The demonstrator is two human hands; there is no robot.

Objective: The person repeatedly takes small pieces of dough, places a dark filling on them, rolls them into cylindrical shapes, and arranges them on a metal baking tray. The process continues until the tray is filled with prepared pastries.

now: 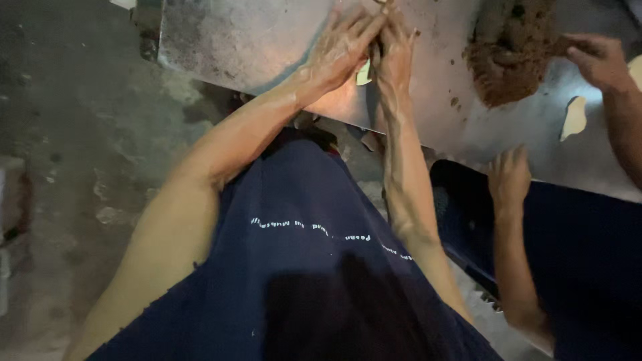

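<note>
A: Two hands of yours sit at twelve o'clock in the head view, pressed palm to palm: left hand [341, 50], right hand [394, 57]. Note their state.

B: Both are flattened with fingers extended, not fisted. You are squeezing something small and dark between the palms; only a sliver shows, so I cannot tell what it is or its shape. A pale piece [363, 73] lies on the metal desk [234, 40] just under your wrists, touching or nearly touching.

A: Source material?

B: A brown crumbly mound [508, 53] sits on the desk at two o'clock from your hands, well apart. A co-worker's hand [598, 60] rests on its three o'clock edge, fingers curled. Their other hand [508, 177] lies flat at the desk's near edge, at four o'clock. A second pale piece [574, 117] lies at three o'clock, near that person's forearm.

A: Progress, as a judgement?

B: Early to middle. The mound looks mostly intact, and only two pale pieces lie out. Your current portion is between the palms, not yet set down. No finished row of pieces is visible.
</note>
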